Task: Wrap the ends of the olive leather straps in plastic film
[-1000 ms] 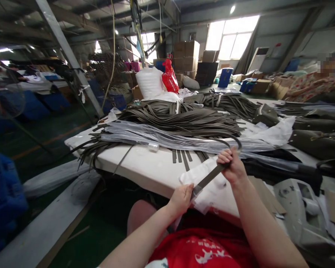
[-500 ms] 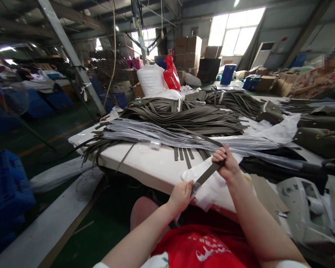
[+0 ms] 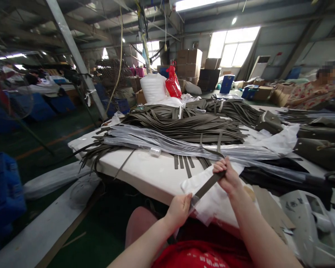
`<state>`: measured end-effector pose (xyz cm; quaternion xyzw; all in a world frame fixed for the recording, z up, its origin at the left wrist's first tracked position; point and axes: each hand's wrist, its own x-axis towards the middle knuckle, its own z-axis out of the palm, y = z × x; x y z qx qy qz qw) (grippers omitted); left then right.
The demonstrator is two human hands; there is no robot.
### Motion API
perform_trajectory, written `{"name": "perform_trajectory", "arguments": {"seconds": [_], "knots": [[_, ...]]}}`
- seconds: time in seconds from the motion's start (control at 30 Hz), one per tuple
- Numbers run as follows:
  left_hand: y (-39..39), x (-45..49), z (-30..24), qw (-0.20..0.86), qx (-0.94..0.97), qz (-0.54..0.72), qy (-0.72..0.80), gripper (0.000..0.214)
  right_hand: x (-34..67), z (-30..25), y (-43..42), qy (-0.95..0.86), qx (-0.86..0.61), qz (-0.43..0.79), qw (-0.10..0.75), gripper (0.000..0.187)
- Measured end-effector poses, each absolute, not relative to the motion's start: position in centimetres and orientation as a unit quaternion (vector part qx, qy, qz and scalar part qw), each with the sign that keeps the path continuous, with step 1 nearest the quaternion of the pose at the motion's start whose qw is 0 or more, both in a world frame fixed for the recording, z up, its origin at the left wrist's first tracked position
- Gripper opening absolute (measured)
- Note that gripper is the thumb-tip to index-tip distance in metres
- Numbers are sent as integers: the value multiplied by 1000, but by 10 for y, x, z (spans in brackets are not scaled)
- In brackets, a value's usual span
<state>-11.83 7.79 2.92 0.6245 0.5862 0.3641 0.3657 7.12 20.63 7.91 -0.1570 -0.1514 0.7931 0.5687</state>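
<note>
A dark olive strap [image 3: 208,186] is stretched between my two hands over the near edge of the table. My right hand [image 3: 226,174] is closed in a fist around it, and the strap's far part bends up in a loop beyond the knuckles. Closer to my body, my left hand [image 3: 180,209] pinches a clear plastic sleeve [image 3: 194,201] around the strap's near end; the tip inside the fingers is hidden. Past my hands lie a long bundle of straps in translucent plastic [image 3: 156,140] and a thick pile of bare straps [image 3: 184,124].
The white-covered table [image 3: 145,175] has cut strap ends jutting over it. Dark bags [image 3: 318,149] lie at the right, near a grey tape dispenser-like machine [image 3: 304,212] and cardboard pieces [image 3: 270,208]. A co-worker [image 3: 315,91] sits at far right. Blue crates [image 3: 5,197] stand left.
Both hands keep their hold, and the strap between them stays taut. The strap's far part, earlier lying leftward over the bundle, now stands up in a loop. The view has tilted upward slightly.
</note>
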Motion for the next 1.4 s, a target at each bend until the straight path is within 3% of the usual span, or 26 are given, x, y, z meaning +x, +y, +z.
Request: {"name": "perform_trajectory", "arguments": {"seconds": [0.17,0.43,0.7,0.93,1.07,1.17,1.27,1.4], "knots": [[68,-121,12,478,543,346,597,67,80,72,218,-161,-191,771,586,44],[80,-120,21,466,538,363,602,68,29,45,182,-121,-190,803,552,40],[57,-128,-16,463,508,404,604,66,53,46,188,-42,-156,824,544,27],[71,-115,4,431,542,406,596,69,12,43,152,-157,-203,821,510,37],[78,-107,28,380,558,415,609,70,7,63,143,-206,-216,820,489,40],[78,-103,34,331,570,424,621,69,30,90,166,-184,-203,801,533,38],[80,-99,42,344,582,421,605,68,53,117,190,-199,-172,782,564,35],[92,-91,65,363,587,448,568,67,47,137,182,-275,-167,781,535,36]]}}
